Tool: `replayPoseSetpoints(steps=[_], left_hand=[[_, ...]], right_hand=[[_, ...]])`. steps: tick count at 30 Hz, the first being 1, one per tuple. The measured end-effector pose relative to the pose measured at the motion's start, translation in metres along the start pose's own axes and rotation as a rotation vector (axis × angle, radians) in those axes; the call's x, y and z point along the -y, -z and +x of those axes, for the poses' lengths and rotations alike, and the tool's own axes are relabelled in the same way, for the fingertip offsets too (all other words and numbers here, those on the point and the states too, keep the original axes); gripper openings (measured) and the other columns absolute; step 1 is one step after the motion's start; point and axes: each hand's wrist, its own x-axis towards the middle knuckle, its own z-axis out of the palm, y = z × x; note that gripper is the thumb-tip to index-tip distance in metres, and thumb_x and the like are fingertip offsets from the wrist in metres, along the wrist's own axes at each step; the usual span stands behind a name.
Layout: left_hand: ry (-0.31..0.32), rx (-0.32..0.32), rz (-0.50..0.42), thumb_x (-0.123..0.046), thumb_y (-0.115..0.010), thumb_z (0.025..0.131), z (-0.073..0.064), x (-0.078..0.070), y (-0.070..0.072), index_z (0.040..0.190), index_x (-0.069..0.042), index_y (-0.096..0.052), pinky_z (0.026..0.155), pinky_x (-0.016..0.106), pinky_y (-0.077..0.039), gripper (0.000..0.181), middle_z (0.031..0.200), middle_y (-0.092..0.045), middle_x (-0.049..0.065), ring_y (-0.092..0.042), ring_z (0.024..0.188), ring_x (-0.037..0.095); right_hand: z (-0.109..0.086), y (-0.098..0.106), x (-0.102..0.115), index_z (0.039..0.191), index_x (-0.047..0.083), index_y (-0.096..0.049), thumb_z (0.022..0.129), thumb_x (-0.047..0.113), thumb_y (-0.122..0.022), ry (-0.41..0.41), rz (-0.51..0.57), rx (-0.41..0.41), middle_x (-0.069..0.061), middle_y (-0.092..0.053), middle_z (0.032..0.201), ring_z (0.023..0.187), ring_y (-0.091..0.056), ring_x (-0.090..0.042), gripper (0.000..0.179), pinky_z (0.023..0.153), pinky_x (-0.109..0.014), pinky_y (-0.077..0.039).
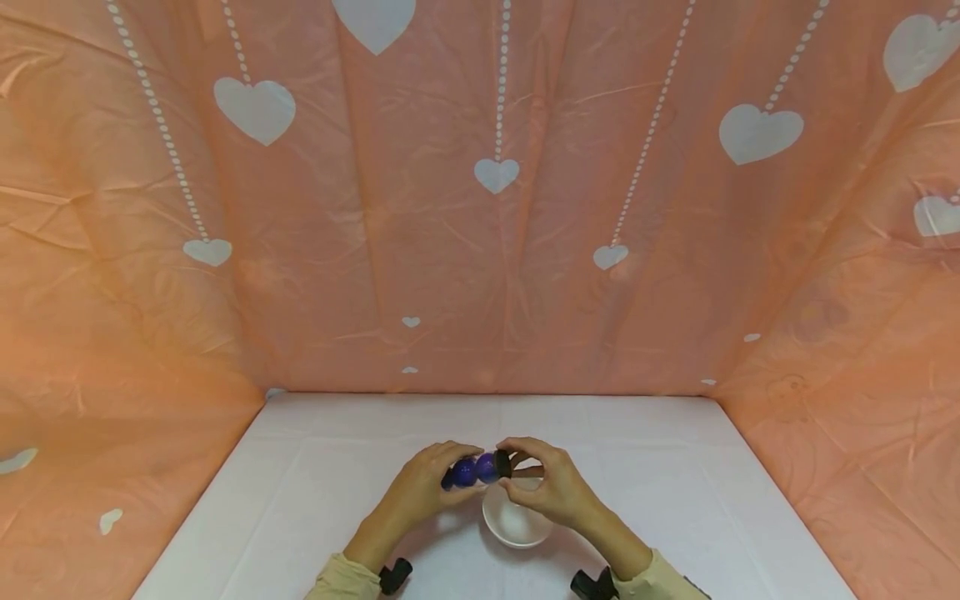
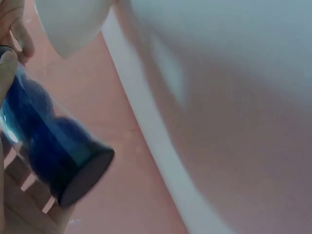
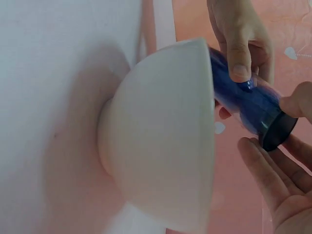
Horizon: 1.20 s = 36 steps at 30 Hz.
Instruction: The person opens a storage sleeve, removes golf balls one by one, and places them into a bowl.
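Both hands hold a blue hourglass [image 1: 476, 471] with black end caps, raised over the table and tipped nearly on its side. The left hand [image 1: 423, 483] grips its body near the left end, thumb on one side and fingers on the other. At the other end, the right hand [image 1: 553, 485] pinches the black cap between thumb and fingers. A white bowl [image 1: 516, 527] stands on the table just below the right hand. In the right wrist view the bowl's wall [image 3: 161, 131] covers part of the hourglass [image 3: 253, 109].
A white cloth covers the table [image 1: 337, 442]. Orange sheeting [image 1: 450, 250] with white hearts hangs behind it and along both sides. Black wrist devices [image 1: 594, 583] sit at both cuffs, near the table's front.
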Motion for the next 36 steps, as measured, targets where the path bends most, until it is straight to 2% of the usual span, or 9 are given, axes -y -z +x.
replayPoseSetpoints(steps=[4,9,12,18,28,32,36], left_hand=[[0.055,0.044,-0.018,-0.035,-0.092,0.087,-0.002,0.003,0.001,0.135,-0.018,-0.071,0.097,0.043,-0.062,0.055,0.127,-0.075,-0.001,-0.073,0.114,0.019],[0.084,0.047,-0.038,-0.037,-0.091,0.088,-0.002,0.004,0.001,0.133,-0.018,-0.072,0.096,0.042,-0.062,0.053,0.122,-0.075,-0.002,-0.072,0.112,0.018],[0.086,0.043,-0.062,-0.036,-0.09,0.088,-0.001,0.004,0.001,0.132,-0.019,-0.072,0.095,0.041,-0.062,0.051,0.119,-0.075,-0.004,-0.071,0.11,0.015],[0.073,0.05,-0.093,-0.036,-0.088,0.091,-0.001,0.006,0.0,0.134,-0.015,-0.072,0.094,0.042,-0.061,0.05,0.117,-0.075,-0.001,-0.07,0.107,0.016],[0.058,0.06,-0.078,-0.033,-0.089,0.09,0.001,0.006,0.001,0.134,-0.012,-0.073,0.092,0.04,-0.062,0.051,0.117,-0.075,0.002,-0.07,0.106,0.018],[0.062,0.073,-0.077,-0.034,-0.089,0.09,0.002,0.005,0.002,0.134,-0.012,-0.073,0.093,0.041,-0.061,0.052,0.118,-0.075,0.002,-0.07,0.106,0.019],[0.063,0.091,-0.084,-0.033,-0.089,0.09,0.003,0.004,0.003,0.134,-0.012,-0.073,0.094,0.042,-0.061,0.051,0.118,-0.076,0.002,-0.07,0.107,0.02]], right_hand=[[-0.002,0.0,-0.002,0.132,-0.008,-0.066,0.085,-0.009,-0.083,0.003,-0.008,-0.013,-0.018,-0.072,0.124,0.1,-0.074,-0.024,0.05,0.082,-0.035,-0.066],[-0.003,0.0,-0.005,0.132,-0.005,-0.067,0.087,-0.007,-0.083,-0.007,-0.006,-0.023,-0.017,-0.072,0.124,0.1,-0.074,-0.025,0.048,0.083,-0.034,-0.066],[-0.002,0.001,-0.006,0.132,-0.007,-0.067,0.088,-0.007,-0.082,-0.002,0.011,-0.026,-0.02,-0.072,0.125,0.101,-0.075,-0.028,0.047,0.083,-0.036,-0.066],[0.0,0.003,-0.008,0.134,-0.01,-0.065,0.086,-0.014,-0.079,0.061,-0.007,-0.003,-0.024,-0.072,0.124,0.097,-0.077,-0.034,0.05,0.084,-0.039,-0.066],[-0.001,0.004,-0.011,0.141,-0.005,-0.061,0.081,-0.018,-0.074,0.139,-0.126,0.033,-0.026,-0.07,0.128,0.097,-0.078,-0.03,0.062,0.086,-0.037,-0.066],[-0.001,0.003,-0.011,0.138,-0.007,-0.061,0.078,-0.018,-0.073,0.173,-0.168,0.028,-0.024,-0.072,0.125,0.097,-0.078,-0.028,0.062,0.085,-0.034,-0.065],[-0.002,0.002,-0.011,0.135,-0.006,-0.062,0.076,-0.017,-0.073,0.171,-0.217,0.017,-0.018,-0.072,0.122,0.097,-0.077,-0.024,0.061,0.086,-0.029,-0.064]])
